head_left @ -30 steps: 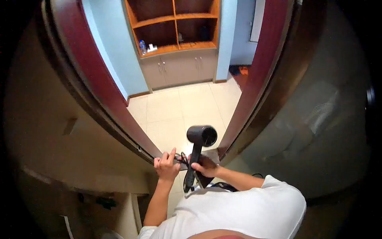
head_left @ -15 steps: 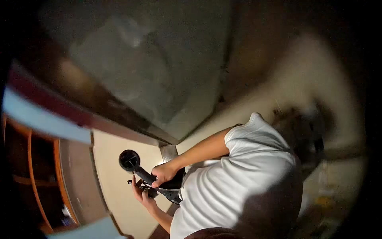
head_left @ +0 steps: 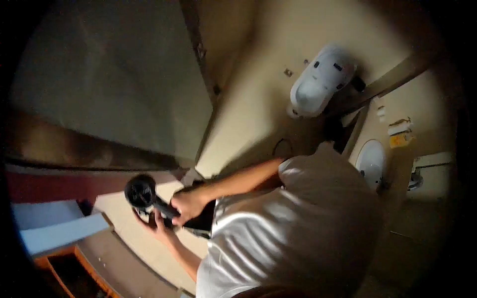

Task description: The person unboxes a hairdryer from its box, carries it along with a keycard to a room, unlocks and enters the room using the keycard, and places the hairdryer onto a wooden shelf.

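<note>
A black hair dryer (head_left: 140, 191) is at the lower left, its round head toward the left and its handle slanting down to the right. My right hand (head_left: 188, 204) is wrapped round that handle. Under the dryer, my left hand (head_left: 161, 229) has its fingers bent close to the handle and the dark cable; what it holds is hard to make out. A dark flat object (head_left: 201, 221) lies between my right hand and my white shirt, partly hidden by the hand.
A white wall-mounted basin or urinal (head_left: 318, 84) is at the upper right. Beyond it come a white sink (head_left: 371, 161) and a yellow packet (head_left: 400, 140). A grey door panel (head_left: 114, 84) fills the upper left. An orange-edged shelf (head_left: 74, 273) stands at the lower left.
The view has turned to the right, from the doorway and shelf toward the washroom fixtures. The hair dryer stays in my right hand, and my left hand has moved in beneath its head.
</note>
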A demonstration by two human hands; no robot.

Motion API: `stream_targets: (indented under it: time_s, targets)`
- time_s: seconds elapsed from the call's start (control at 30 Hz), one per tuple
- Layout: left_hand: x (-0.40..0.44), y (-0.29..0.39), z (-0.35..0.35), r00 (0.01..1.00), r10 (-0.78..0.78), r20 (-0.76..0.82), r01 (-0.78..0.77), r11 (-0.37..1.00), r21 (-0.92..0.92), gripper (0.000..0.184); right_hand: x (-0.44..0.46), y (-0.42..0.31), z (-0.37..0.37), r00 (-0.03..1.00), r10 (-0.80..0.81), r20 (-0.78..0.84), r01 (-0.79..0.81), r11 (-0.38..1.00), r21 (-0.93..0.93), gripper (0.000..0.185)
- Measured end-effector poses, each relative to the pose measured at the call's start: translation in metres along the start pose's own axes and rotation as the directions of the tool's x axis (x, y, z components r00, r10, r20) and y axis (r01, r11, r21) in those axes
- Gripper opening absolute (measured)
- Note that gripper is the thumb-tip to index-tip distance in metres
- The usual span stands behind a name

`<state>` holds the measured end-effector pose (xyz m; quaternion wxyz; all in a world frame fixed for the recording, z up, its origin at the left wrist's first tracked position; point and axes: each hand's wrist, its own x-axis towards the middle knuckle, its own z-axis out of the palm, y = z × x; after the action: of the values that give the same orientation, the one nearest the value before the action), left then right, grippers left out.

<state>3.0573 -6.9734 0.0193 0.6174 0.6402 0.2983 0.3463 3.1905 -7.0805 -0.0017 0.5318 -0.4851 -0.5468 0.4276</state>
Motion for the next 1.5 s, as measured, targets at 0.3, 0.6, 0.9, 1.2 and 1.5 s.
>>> stream_targets:
  time_s: [0.3, 0.6, 0.9, 1.2, 1.5]
  targets:
    - [-0.01, -0.011, -0.07, 0.925, -0.189, -0.329, 0.219, 0.974, 0.057, 0.109, 0.108, 0.009, 0.015, 0.746, 0.185, 0.639, -0.101, 0.981, -0.167, 0.041]
    - [-0.049, -0.058, -0.138, 0.623, -0.134, -0.77, 0.114, 0.99, -0.08, 0.098, 0.18, 0.081, 0.104, 0.543, 0.078, 0.836, -0.059, 0.997, -0.054, 0.031]
    - [-0.021, -0.082, -0.22, 0.476, -0.114, -0.872, 0.042, 0.993, -0.107, 0.052, 0.254, 0.106, 0.164, 0.459, 0.134, 0.878, -0.248, 0.969, -0.018, 0.032]
    - [0.008, -0.09, -0.451, 0.394, -0.139, -0.909, -0.309, 0.911, -0.273, 0.035, 0.408, 0.114, 0.339, 0.52, 0.129, 0.845, -0.207, 0.978, -0.022, 0.038]
    - [-0.029, -0.124, -0.662, 0.364, -0.196, -0.911, 0.041, 0.98, -0.195, 0.041, 0.603, 0.14, 0.493, 0.794, 0.211, 0.57, -0.085, 0.967, -0.24, 0.052]
